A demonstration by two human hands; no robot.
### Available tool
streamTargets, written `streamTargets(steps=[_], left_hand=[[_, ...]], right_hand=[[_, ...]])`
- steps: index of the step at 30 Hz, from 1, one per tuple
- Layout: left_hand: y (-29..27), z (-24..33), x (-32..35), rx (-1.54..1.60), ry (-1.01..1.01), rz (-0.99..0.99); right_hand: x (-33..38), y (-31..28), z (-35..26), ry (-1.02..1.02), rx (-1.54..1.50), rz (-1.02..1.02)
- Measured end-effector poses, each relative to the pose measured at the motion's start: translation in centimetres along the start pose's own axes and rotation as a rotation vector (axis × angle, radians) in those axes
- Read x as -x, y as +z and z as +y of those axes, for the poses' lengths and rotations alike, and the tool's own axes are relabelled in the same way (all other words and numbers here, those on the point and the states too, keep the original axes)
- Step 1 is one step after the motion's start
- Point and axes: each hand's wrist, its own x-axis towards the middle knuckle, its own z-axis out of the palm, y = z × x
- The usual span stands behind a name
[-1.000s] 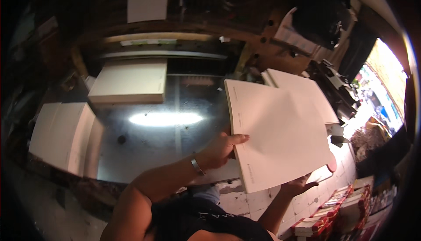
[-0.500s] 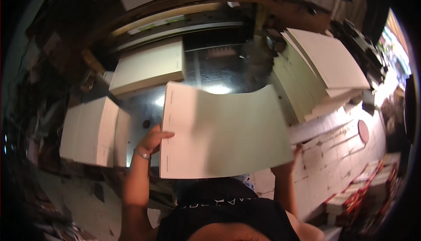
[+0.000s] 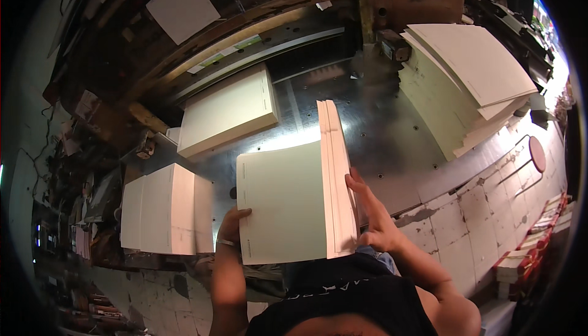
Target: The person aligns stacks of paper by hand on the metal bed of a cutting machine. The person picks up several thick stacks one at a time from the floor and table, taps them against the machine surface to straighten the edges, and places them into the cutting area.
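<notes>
I hold a stack of large cream paper sheets (image 3: 282, 204) in front of my body. Its right part is bent up and over into a narrow upright fold that shows several layers. My left hand (image 3: 231, 226) is closed on the left edge, thumb on top and fingers hidden underneath. Against the outer side of the fold lies my right hand (image 3: 378, 216), its fingers stretched out and its thumb apart near the lower corner. Beneath is a dark metal table (image 3: 386, 131) with small holes.
At the back left lies a thick paper stack (image 3: 229, 109). Nearer, on the left, stands another paper block (image 3: 160, 213). A tall, uneven sheet pile (image 3: 484, 67) is at the right. Beyond the table's right edge are a round stool (image 3: 537, 154) and red-edged bundles (image 3: 530, 244) on the tiled floor.
The right side of the sheets, earlier spread out in a curve, is now bent up and inward. My right hand has come up from the lower right corner to the fold.
</notes>
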Motion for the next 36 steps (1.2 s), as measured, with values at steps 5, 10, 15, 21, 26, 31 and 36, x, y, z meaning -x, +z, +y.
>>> streamTargets(steps=[5,10,15,21,26,31,36], left_hand=[[0.0,-0.1,-0.2,-0.015,0.026,-0.001],[-0.9,-0.5,0.1,0.069,0.024,0.114],[-0.8,-0.5,-0.3,0.019,0.16,0.056],[2.2,1.4,-1.5,-0.208,0.215,0.24],[6.5,4.8,0.4,-0.46,0.468,0.285],[9.3,10.7,4.8,-0.728,0.928,0.348],[8.1,9.9,6.2,-0.636,0.842,0.27]], right_hand=[[-0.2,-1.0,0.0,0.014,0.111,-0.102],[0.3,-1.2,0.8,0.035,0.108,-0.069],[-0.7,-5.9,3.2,0.246,-0.6,0.309],[-2.3,-10.2,4.4,0.69,-0.081,0.147],[-5.4,-10.3,0.5,0.383,0.091,0.134],[-8.5,-12.3,-4.1,0.117,0.154,0.261],[-10.2,-14.9,-0.9,-0.315,0.331,0.144]])
